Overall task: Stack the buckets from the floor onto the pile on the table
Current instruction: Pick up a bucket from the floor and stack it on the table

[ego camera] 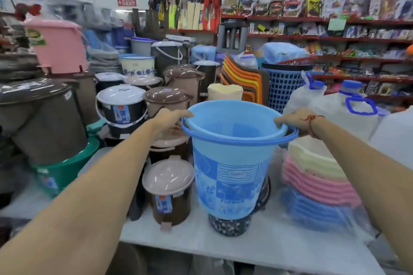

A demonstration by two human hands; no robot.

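Bucket (232, 163) between left hand (169, 118) and right hand (297, 119), rim gripped.

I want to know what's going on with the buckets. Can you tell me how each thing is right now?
Blue bucket: upright, open, gripped at rim by both hands, sitting on a dark patterned bucket.
Left hand: grip closed on rim.
Right hand: grip closed on rim.
Small brown bin: lid shut.
Black bucket: white lid on.
Stack of tubs: nested, wrapped in plastic.
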